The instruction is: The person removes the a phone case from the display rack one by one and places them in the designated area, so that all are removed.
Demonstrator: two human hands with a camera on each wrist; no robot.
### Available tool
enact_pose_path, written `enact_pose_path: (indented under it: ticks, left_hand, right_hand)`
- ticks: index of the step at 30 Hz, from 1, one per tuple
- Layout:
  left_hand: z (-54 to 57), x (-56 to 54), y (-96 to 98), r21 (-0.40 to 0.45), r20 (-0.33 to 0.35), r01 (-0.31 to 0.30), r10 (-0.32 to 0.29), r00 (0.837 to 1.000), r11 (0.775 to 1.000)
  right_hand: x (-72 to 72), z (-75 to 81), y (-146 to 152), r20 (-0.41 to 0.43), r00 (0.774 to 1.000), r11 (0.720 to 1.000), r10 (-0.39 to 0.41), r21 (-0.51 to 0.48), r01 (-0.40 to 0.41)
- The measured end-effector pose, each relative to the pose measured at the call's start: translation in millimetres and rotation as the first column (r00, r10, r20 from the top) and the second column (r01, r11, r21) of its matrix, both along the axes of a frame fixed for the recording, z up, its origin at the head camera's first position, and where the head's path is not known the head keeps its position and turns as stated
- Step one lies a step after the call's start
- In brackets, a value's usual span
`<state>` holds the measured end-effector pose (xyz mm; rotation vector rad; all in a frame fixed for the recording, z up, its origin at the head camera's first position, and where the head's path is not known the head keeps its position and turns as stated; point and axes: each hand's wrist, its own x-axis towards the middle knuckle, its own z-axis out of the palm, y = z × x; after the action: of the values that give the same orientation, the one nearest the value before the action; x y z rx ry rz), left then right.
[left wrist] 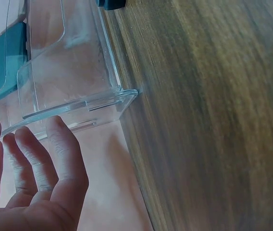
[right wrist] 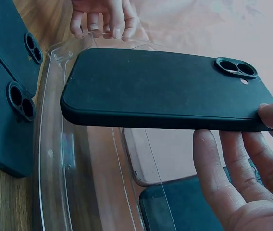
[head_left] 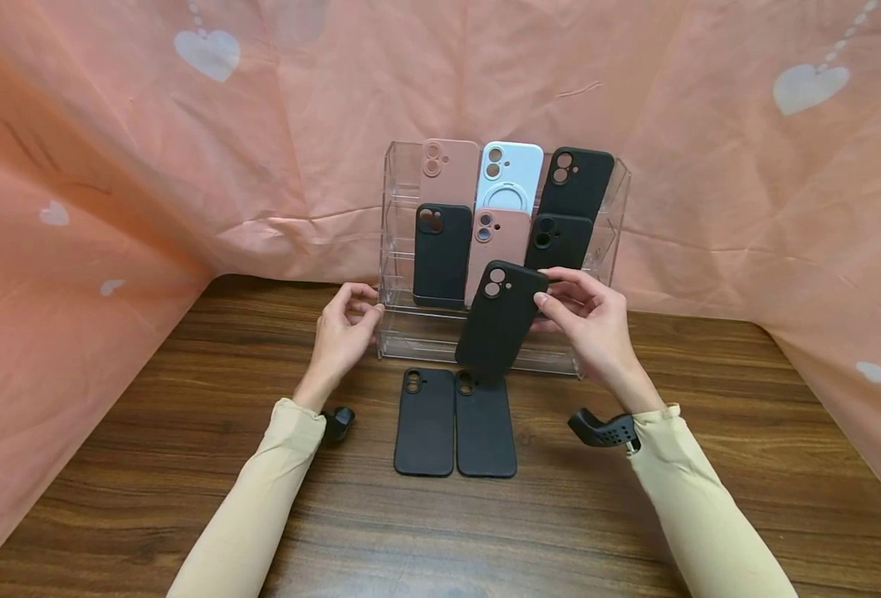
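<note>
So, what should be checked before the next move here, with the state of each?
1. Right hand has the raised black case: ok, held near its camera end.
2. Raised case turned right way up: ok, camera cutouts at the top.
3. Raised case set into the clear stand: not ok, it is tilted in front of it.
4. Left hand steadying the stand: cannot tell; its fingertips are at the left edge, but any grip is unclear.
5. Two black cases on the table, left one and right one: ok, lying flat side by side.
</note>
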<state>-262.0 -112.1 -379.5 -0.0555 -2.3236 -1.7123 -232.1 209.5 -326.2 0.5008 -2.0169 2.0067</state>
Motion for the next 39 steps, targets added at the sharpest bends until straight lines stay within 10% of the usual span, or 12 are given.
enact_pose_path:
  ticks: [39]
  left_hand:
    - [-1.1, -1.4, -0.4, -0.003, 0.006, 0.002, -0.002, 1.000, 1.000]
  right_hand:
    - [40.9, -25.9, 64, 0.209, 0.969, 0.949, 0.131, 0.257, -0.184]
